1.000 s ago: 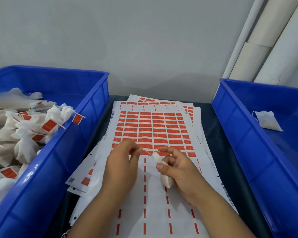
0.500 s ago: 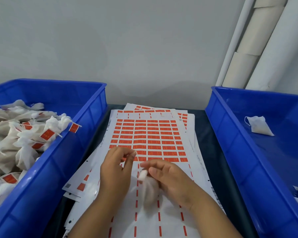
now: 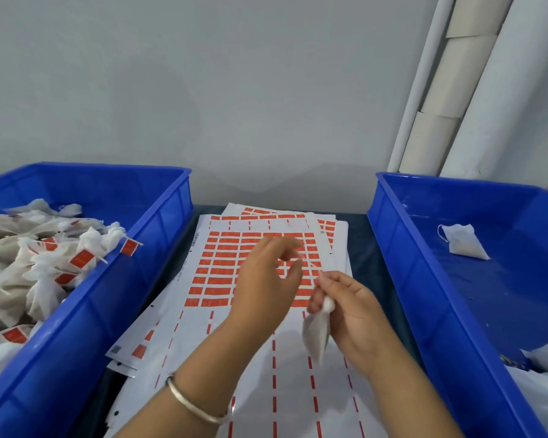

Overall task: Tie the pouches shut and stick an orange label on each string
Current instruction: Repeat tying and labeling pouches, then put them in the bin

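My right hand (image 3: 358, 314) pinches the gathered neck of a small white pouch (image 3: 316, 335), which hangs below its fingers over the label sheets. A thin string (image 3: 314, 267) runs from that neck up-left toward my left thumb. My left hand (image 3: 266, 279) hovers blurred above the sheet of orange labels (image 3: 219, 273), with a gap showing between thumb and index finger. Whether it touches the string I cannot tell.
A blue bin (image 3: 159, 222) on the left holds several tied pouches with orange labels (image 3: 45, 263). The blue bin (image 3: 393, 248) on the right holds a loose unlabelled pouch (image 3: 462, 241) and more white material in its near corner. White pipes (image 3: 456, 90) stand against the back wall.
My left hand has risen and moved away from me over the orange labels, its pinch loosened. My right hand has shifted right with the pouch, which now hangs down.
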Available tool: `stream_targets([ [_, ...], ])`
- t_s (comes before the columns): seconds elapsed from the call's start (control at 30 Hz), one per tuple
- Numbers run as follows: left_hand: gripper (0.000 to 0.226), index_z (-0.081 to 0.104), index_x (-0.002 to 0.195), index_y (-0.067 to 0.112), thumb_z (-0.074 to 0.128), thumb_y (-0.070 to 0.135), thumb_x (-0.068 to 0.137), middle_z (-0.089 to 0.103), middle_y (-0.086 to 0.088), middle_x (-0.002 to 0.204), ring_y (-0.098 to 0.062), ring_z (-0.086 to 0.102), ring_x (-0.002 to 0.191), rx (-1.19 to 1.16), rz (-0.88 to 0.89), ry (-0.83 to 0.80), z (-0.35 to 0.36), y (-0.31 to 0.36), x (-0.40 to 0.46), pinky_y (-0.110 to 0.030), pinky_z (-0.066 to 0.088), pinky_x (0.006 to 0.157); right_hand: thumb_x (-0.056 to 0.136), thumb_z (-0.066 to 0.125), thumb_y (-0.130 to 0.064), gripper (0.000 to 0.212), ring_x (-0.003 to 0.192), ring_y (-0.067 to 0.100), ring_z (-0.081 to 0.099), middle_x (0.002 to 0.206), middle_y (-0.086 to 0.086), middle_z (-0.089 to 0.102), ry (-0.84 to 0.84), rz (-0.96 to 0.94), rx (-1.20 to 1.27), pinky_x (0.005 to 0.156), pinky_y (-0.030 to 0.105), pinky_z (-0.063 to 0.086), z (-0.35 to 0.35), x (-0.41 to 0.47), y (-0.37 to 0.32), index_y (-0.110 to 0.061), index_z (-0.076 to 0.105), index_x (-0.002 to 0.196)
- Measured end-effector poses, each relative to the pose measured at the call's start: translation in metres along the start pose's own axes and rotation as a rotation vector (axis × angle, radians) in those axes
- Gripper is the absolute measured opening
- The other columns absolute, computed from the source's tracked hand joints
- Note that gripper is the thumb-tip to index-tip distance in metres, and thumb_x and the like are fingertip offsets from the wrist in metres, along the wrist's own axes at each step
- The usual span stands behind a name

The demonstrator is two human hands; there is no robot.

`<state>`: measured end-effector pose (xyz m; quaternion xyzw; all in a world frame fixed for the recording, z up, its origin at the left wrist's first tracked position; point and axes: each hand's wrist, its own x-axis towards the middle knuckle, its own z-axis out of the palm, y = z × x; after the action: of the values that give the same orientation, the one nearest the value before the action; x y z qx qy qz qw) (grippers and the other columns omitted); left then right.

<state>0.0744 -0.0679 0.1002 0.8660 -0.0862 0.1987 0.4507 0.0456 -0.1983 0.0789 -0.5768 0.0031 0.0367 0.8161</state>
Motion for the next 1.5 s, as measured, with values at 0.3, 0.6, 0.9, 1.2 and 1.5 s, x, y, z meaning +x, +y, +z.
stream_targets([
  [0.3, 0.053, 0.045, 0.136, 0.029, 0.059, 0.045, 0.087, 0.041, 0.010, 0.144, -0.017, 0.044, 0.127, 0.226, -0.164, -0.449, 0.081, -0.023, -0.014, -0.035, 0.037, 0.103, 0.093, 0.053, -0.016, 0.031, 0.043, 0.010, 0.043, 0.051, 0.001, 0.048, 0.334, -0.017, 0.256, 0.042, 0.021, 0.043, -0.041, 0.006, 0.005, -0.013, 0.054, 0.062],
  [0.6, 0.063, 0.031, 0.144, 0.025, 0.047, 0.053, 0.090, 0.026, 0.007, 0.153, -0.019, 0.024, 0.141, 0.437, -0.124, -0.517, 0.095, -0.043, -0.016, -0.040, 0.019, 0.113, 0.092, 0.058, -0.021, 0.033, 0.043, 0.008, 0.048, 0.053, 0.000, 0.054, 0.366, -0.001, 0.175, 0.049, 0.023, 0.045, -0.046, 0.008, 0.006, -0.019, 0.061, 0.059],
  [0.9, 0.049, 0.042, 0.137, 0.024, 0.044, 0.046, 0.094, 0.045, 0.007, 0.142, -0.018, 0.047, 0.124, 0.513, -0.075, -0.565, 0.082, -0.041, -0.023, -0.036, 0.038, 0.103, 0.092, 0.059, -0.016, 0.023, 0.042, 0.007, 0.046, 0.053, 0.000, 0.056, 0.400, 0.056, 0.060, 0.046, 0.021, 0.042, -0.042, 0.006, 0.009, -0.014, 0.063, 0.069],
  [1.2, 0.045, 0.033, 0.143, 0.028, 0.039, 0.032, 0.099, 0.030, 0.010, 0.151, -0.013, 0.027, 0.139, 0.440, -0.019, -0.517, 0.064, -0.050, -0.052, -0.030, 0.015, 0.114, 0.092, 0.060, -0.019, 0.019, 0.061, 0.014, 0.062, 0.069, -0.005, 0.065, 0.414, 0.183, -0.852, 0.046, 0.021, 0.048, -0.051, 0.010, 0.023, -0.016, 0.062, 0.073],
  [1.5, 0.041, 0.043, 0.137, 0.034, 0.044, 0.033, 0.096, 0.036, 0.015, 0.147, -0.011, 0.035, 0.135, 0.197, -0.186, -0.358, 0.057, -0.048, -0.054, -0.030, 0.026, 0.110, 0.090, 0.057, -0.012, 0.020, 0.082, 0.035, 0.065, 0.095, 0.020, 0.067, 0.449, 0.216, -0.904, 0.060, 0.038, 0.055, -0.051, 0.010, 0.018, 0.006, 0.066, 0.093],
])
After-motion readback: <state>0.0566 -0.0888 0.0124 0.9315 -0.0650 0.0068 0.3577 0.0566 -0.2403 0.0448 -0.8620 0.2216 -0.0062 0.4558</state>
